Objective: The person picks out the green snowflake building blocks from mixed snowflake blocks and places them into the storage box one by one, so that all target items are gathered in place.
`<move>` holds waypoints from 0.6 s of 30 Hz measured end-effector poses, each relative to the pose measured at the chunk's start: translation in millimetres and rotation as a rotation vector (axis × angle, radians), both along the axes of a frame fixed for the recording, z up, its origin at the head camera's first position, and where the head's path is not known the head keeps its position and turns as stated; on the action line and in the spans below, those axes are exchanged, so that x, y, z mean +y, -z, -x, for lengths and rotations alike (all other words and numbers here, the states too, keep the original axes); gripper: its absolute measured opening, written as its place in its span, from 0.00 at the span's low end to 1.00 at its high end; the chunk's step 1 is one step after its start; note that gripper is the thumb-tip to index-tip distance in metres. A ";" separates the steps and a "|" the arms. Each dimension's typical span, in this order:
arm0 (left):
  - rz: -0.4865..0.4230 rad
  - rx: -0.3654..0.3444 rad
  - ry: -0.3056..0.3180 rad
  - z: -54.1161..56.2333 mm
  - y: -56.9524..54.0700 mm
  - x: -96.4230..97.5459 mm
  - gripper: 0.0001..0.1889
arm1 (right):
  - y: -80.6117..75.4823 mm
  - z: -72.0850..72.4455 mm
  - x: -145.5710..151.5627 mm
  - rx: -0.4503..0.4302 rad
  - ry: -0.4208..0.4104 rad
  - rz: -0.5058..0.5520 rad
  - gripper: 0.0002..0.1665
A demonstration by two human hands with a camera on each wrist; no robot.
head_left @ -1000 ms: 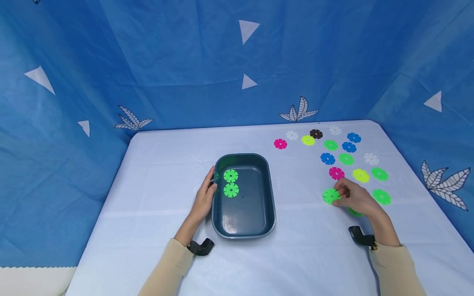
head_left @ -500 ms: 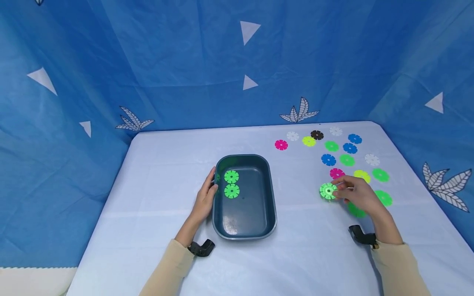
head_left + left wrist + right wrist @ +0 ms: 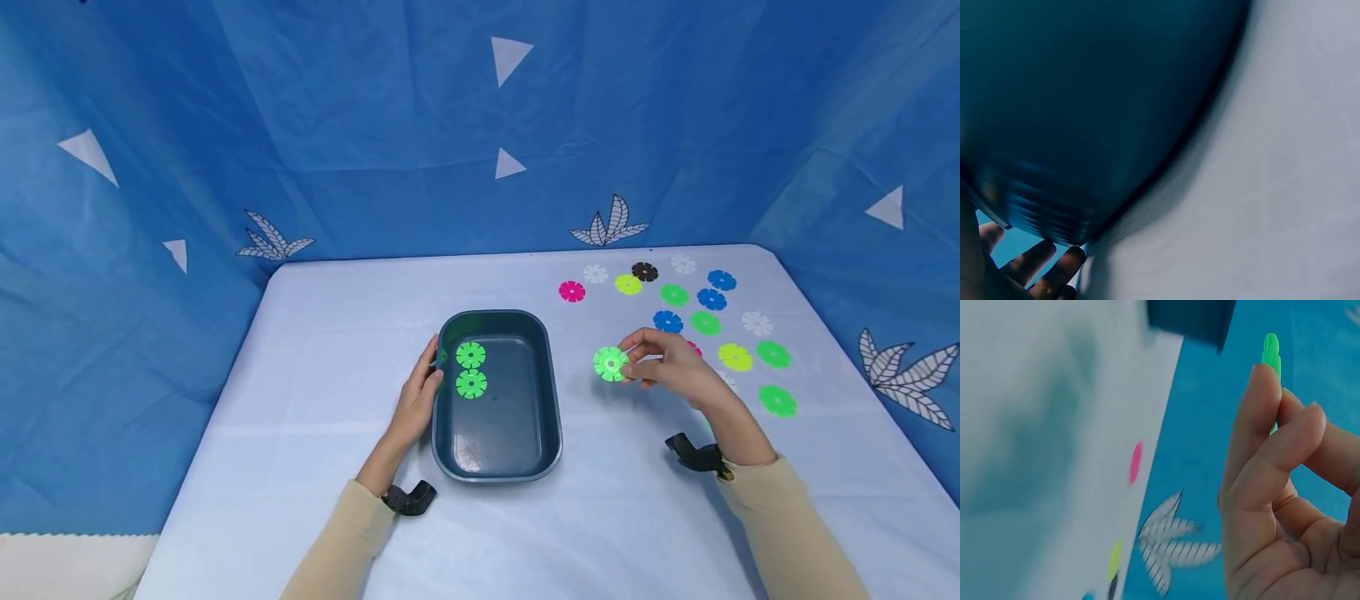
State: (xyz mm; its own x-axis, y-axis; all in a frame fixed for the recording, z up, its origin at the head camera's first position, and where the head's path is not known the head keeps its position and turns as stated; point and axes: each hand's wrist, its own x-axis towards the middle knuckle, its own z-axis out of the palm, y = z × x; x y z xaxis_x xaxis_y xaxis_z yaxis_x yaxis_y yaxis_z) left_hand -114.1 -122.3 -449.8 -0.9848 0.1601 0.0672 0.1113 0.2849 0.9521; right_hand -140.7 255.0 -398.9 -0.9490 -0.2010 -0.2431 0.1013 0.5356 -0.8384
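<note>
A dark blue-green plastic tray (image 3: 497,433) lies on the white-covered table, with two green notched discs (image 3: 471,355) flat inside. My left hand (image 3: 414,402) holds its left side, thumb at the rim and fingers along the outer wall; the left wrist view shows fingertips (image 3: 1063,265) against that wall. My right hand (image 3: 671,367) pinches another green notched disc (image 3: 609,364) between thumb and fingers, raised over the table to the right of the tray. In the right wrist view the held disc (image 3: 1271,350) appears edge-on above the fingertips.
Loose notched discs lie at the right: pink (image 3: 572,291), yellow (image 3: 735,357), blue (image 3: 667,322), black (image 3: 644,272), white (image 3: 756,323) and several green (image 3: 777,400). Some are partly hidden by the right hand. A blue patterned cloth (image 3: 390,125) hangs behind the table.
My right hand has lifted the green disc and carried it left toward the tray, turning it to face the head camera. The left hand and tray stay in place.
</note>
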 end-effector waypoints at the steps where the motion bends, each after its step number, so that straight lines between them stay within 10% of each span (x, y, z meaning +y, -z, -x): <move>1: -0.003 0.004 0.002 0.2 -0.1 -0.1 0.29 | -1.8 1.5 -7.3 0.004 -0.014 0.009 0.22; 18: -0.002 0.006 0.001 -0.4 -2.0 0.0 0.29 | -5.3 14.9 -114.9 -0.046 -0.269 0.168 0.17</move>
State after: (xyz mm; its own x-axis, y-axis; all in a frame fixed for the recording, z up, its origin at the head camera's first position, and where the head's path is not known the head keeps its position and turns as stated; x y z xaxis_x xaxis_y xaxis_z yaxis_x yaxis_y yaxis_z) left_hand -113.8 -122.3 -447.8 -0.9842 0.1613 0.0733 0.1173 0.2831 0.9519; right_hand -155.6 140.0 -393.6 -0.8450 -0.4845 -0.2264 0.0146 0.4023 -0.9154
